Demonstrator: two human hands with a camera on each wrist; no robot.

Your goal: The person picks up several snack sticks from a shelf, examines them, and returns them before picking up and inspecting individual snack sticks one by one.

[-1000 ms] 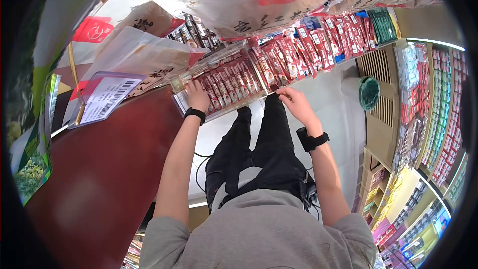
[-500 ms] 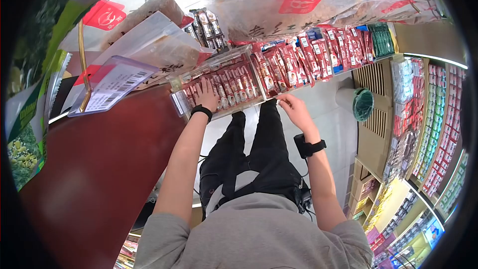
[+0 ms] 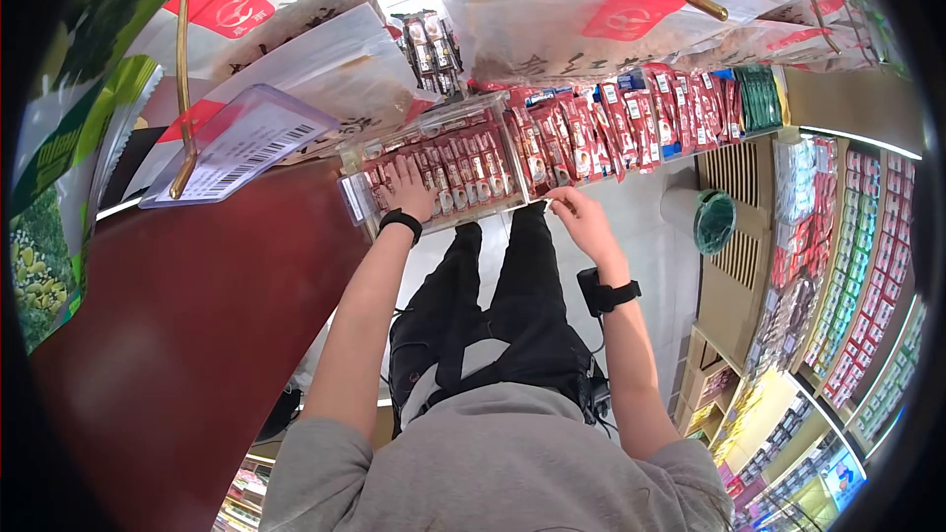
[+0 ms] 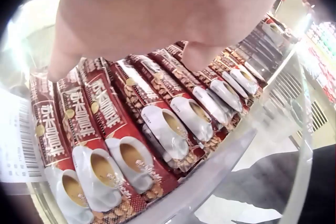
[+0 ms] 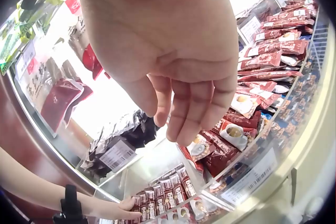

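Note:
Slim red coffee sachets (image 4: pixel 163 106) with white cup pictures stand in a row inside a clear plastic box (image 4: pixel 210 184). My left hand (image 3: pixel 410 193) lies over the left part of that row, fingers extended; its wrist view shows the palm and thumb side above the sachets. At the box's front right corner is my right hand (image 3: pixel 583 219), fingers loosely bent. Nothing shows between its fingers in the right wrist view. Beyond those fingers are larger red coffee packets (image 5: pixel 215 153) in the neighbouring compartment.
Bags with red labels (image 3: pixel 631 5) hang on metal hooks (image 3: pixel 184 89) above the box. A barcode tag (image 3: pixel 241 148) hangs at the left over a dark red surface (image 3: pixel 187 335). A green-lined bin (image 3: pixel 714 222) and stocked shelves (image 3: pixel 847 246) stand to the right.
My left hand has shifted right from the box's left end onto the sachets, its fingers spread over them. My right hand stays near the corner. The head view has turned slightly.

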